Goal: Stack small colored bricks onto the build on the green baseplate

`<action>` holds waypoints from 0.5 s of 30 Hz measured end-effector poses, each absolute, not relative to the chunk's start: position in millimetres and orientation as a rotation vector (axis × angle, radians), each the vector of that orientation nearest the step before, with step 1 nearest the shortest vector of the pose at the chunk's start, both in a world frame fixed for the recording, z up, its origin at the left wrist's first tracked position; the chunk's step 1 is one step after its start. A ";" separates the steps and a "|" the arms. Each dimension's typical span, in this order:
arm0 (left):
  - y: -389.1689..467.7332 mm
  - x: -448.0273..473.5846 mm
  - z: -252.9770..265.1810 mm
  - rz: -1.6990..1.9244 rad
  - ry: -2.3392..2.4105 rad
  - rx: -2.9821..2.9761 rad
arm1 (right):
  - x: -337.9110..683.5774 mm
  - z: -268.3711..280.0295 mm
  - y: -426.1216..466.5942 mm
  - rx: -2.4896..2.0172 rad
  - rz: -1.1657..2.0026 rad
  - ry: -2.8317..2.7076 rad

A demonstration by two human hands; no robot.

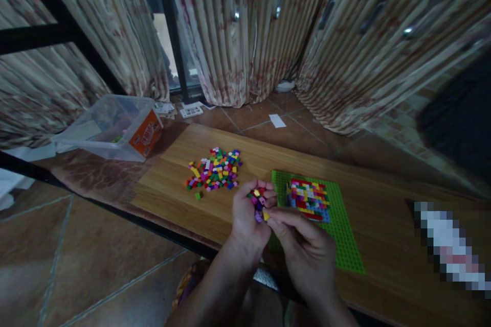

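Hands meet near the table's front edge: left hand (pixel 251 214) cups small bricks (pixel 256 198), right hand (pixel 303 245) pinches a yellow brick (pixel 266 216).

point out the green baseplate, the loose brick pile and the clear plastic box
green baseplate (pixel 347 245), head view, bare studded part near its front edge
loose brick pile (pixel 214 169), head view, middle of the heap
clear plastic box (pixel 100 121), head view, its see-through side wall

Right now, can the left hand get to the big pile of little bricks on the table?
Probably yes. The pile of bricks lies just beyond the left hand on bare wood, with nothing between them. But that hand is already cupping a handful of bricks, so grabbing more could be awkward.
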State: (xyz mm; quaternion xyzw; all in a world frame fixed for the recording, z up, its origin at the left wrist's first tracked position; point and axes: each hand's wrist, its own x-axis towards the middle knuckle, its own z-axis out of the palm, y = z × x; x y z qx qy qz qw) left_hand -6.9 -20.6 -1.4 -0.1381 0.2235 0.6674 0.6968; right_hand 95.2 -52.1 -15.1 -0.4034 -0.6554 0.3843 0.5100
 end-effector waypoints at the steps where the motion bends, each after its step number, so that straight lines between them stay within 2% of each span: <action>1: -19.7 -7.5 -1.0 1.494 0.493 -0.305 | 97.0 -14.7 -50.6 -1.004 0.968 -1.519; 8: -15.2 -7.2 -3.9 1.465 0.466 -0.423 | 115.8 -19.2 -36.3 -1.063 1.160 -1.329; 15: -14.2 4.8 -6.1 1.476 0.539 -0.357 | 113.8 -17.3 -38.6 -1.063 1.035 -1.516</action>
